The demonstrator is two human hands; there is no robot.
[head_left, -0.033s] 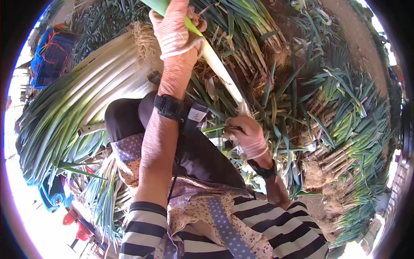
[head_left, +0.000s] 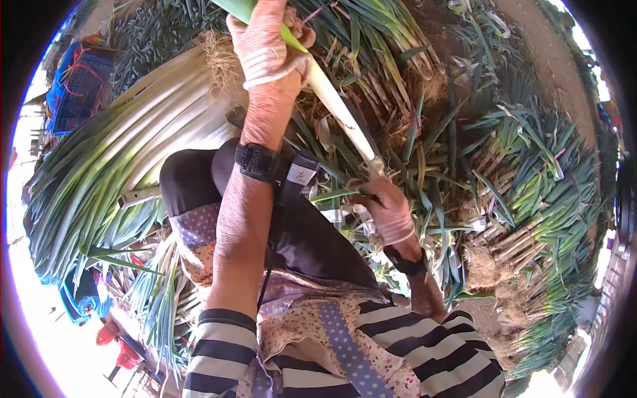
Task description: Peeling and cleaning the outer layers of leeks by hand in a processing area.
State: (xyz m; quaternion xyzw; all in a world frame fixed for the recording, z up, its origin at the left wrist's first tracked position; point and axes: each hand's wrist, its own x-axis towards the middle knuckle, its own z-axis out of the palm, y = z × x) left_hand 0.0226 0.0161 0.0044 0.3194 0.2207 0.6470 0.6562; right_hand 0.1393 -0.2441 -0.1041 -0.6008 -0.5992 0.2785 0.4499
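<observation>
The left grip (head_left: 269, 53) is closed around a leek (head_left: 341, 109), which slants from the top of the view down to the right grip (head_left: 386, 209), roots lowest. The right fingers curl at those roots; whether they clasp them, I cannot tell. A leek pile (head_left: 166, 106) lies left, near a crate (head_left: 86, 83); bundles (head_left: 531, 229) lie right.

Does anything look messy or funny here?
Yes: green leaves lie every which way near the right hand. They look messy because the pale-stalked leeks at left lie neatly side by side.
</observation>
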